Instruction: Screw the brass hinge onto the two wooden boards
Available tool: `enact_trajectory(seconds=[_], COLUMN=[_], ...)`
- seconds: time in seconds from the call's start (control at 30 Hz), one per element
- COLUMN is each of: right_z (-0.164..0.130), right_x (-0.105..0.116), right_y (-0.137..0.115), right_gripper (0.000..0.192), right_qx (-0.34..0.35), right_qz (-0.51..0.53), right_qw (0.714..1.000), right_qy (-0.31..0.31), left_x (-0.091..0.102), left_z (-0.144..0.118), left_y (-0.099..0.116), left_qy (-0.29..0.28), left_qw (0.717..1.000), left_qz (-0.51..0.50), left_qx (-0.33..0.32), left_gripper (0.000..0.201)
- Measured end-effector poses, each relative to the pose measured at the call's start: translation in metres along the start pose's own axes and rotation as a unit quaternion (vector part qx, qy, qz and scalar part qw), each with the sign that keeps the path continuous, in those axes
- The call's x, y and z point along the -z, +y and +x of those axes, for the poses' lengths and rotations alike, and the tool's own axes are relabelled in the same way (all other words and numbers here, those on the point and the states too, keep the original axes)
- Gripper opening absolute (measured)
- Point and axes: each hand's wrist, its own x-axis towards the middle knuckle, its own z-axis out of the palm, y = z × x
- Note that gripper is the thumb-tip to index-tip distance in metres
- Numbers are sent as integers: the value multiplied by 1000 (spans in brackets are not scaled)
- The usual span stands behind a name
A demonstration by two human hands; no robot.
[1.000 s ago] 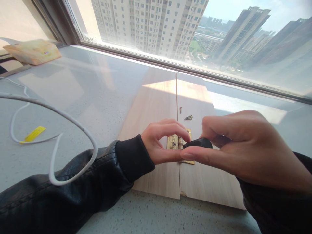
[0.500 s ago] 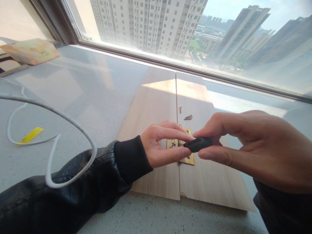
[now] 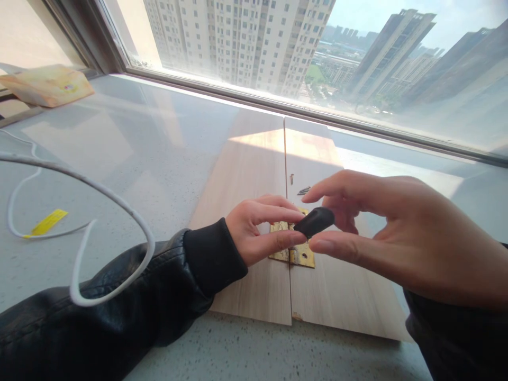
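Two pale wooden boards (image 3: 254,174) lie side by side on the grey sill by the window, a brass hinge (image 3: 296,254) straddling their seam. The left hand (image 3: 257,233) rests over the hinge, thumb and forefinger pinched toward it. The right hand (image 3: 397,233) holds a black tool handle (image 3: 315,222) loosely at its fingertips, forefinger stretched out above. Loose screws (image 3: 304,190) lie just beyond. A white cable (image 3: 99,196) loops at the left.

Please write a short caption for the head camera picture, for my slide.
Left hand steadies a brass hinge across two wooden boards while the right hand holds a black tool handle above it.
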Motion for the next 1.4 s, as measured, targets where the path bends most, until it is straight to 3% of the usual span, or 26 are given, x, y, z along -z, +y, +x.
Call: enact_trajectory(seconds=[0.07,0.17,0.3,0.47,0.67,0.83,0.93,1.03,1.23,1.4], right_z=[-3,-6,-5,2,6,2,-2,-5,-3,4], right_x=[6,10,6,-8,-15,-1,6,7,-1,-12], right_y=[3,4,0,-11,-15,-9,-5,0,-3,-18], right_gripper=[28,17,25,34,50,20,21,15,24,24], right_qx=[-3,-16,-8,29,59,18,4,-18,-9,45], right_qz=[34,61,51,-22,-33,24,94,122,87,-19], right_qw=[998,995,997,999,996,999,992,988,994,999], right_qy=[-54,-77,-53,8,52,-22,-81,-95,-59,15], left_x=[-1,-4,-7,-3,-1,1,-2,-7,-7,0], left_z=[0,-1,-3,-2,0,-1,-1,-2,-3,0], left_y=[0,3,8,1,-5,-2,-2,-1,5,1], left_qy=[-18,-9,35,-4,-5,-14,-3,10,23,4], left_qw=[1000,999,997,999,999,1000,1000,1000,999,999], left_qz=[-5,-29,-40,-3,-26,-21,-15,-25,-30,-7], left_qx=[9,30,64,32,-31,-1,3,8,18,-37], left_gripper=[23,20,24,42,26,24,23,19,28,30])
